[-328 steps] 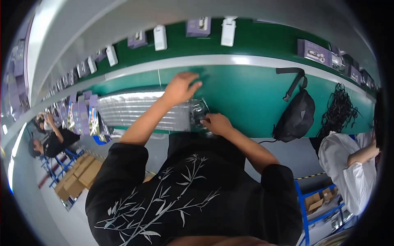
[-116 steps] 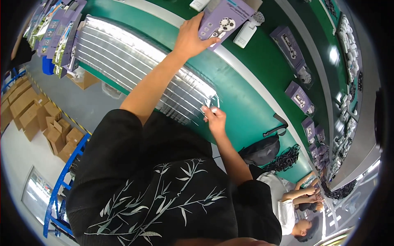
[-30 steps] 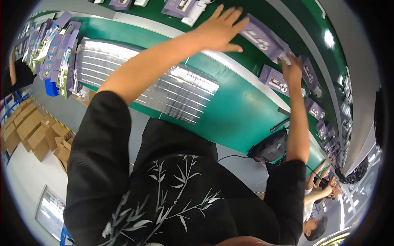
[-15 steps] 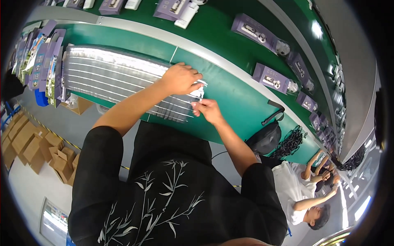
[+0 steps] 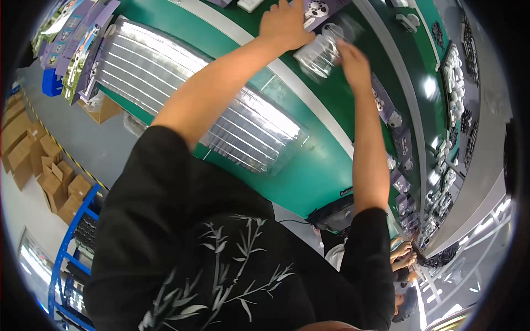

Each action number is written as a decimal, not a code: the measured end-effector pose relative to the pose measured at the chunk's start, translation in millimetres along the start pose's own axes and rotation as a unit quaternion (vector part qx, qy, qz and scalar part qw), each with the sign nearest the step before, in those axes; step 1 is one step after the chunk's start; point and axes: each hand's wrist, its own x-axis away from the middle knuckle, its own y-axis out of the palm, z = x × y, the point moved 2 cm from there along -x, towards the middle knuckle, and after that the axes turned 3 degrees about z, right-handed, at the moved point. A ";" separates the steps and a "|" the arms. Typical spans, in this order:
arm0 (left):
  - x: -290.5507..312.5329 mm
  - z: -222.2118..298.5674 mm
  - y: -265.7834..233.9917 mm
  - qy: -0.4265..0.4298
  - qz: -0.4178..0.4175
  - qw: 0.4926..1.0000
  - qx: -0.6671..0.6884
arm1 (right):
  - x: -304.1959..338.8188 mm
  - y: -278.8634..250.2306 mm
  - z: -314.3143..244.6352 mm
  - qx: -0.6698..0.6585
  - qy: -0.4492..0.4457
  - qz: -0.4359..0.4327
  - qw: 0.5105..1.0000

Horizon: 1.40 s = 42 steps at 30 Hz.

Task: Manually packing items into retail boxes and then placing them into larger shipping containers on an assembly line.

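Note:
My left hand [image 5: 284, 26] reaches over the belt at the top, thumb and fingers about the near end of a purple printed box [image 5: 326, 12]. Just right of it, my right hand [image 5: 355, 65] is blurred by motion, its fingertips closed at the edge of a clear plastic package [image 5: 319, 56]. Something whitish shows inside that package, too smeared to name. On the green table below lies a long stack of clear plastic bags [image 5: 160, 69] with white stripes, partly covered by my left forearm. Neither hand touches the stack.
Purple boxes with colourful prints [image 5: 83, 49] stand at the left, by a blue bin [image 5: 52, 83]. More purple boxes [image 5: 404, 148] line the green belt. A black pouch [image 5: 333, 214] lies on the table's right. Cardboard boxes [image 5: 52, 187] sit on the floor. Other people work at the lower right.
Both hands have left the end of the bag stack and moved up over the belt to the purple box and clear package. My view has turned, and the stack appears higher and tilted.

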 end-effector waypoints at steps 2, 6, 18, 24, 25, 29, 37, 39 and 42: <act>22.1 -1.0 -50.2 0.011 -0.009 1.000 0.010 | -41.2 22.8 21.7 0.032 -0.048 -0.198 0.978; 53.9 -59.6 -114.3 0.020 0.021 0.998 -0.054 | -50.7 51.7 3.0 0.525 -0.390 -0.200 0.729; 132.1 -132.1 -184.0 -0.129 0.135 0.981 0.045 | -33.6 108.7 -41.1 0.233 -0.468 0.024 0.852; 162.1 -133.0 -164.0 -0.114 0.081 0.987 -0.073 | -30.6 148.5 -54.8 0.404 -0.571 -0.065 0.712; 166.8 -128.6 -164.7 -0.102 0.071 0.990 -0.073 | -27.4 137.0 -60.7 0.426 -0.548 -0.074 0.716; 194.0 -123.0 -175.8 -0.057 0.029 0.991 -0.117 | -10.3 29.2 -50.9 0.412 -0.497 -0.184 0.742; 131.4 -55.2 -115.2 0.218 -0.100 0.959 -0.151 | -23.2 -43.9 71.3 0.569 -0.416 -0.217 0.675; 119.9 -48.0 -105.4 0.284 -0.119 0.933 -0.186 | 9.1 -67.3 66.4 0.543 -0.374 -0.139 0.738; 102.9 -33.3 -80.8 0.348 -0.126 0.903 -0.216 | 60.9 -96.6 40.2 0.482 -0.294 0.019 0.825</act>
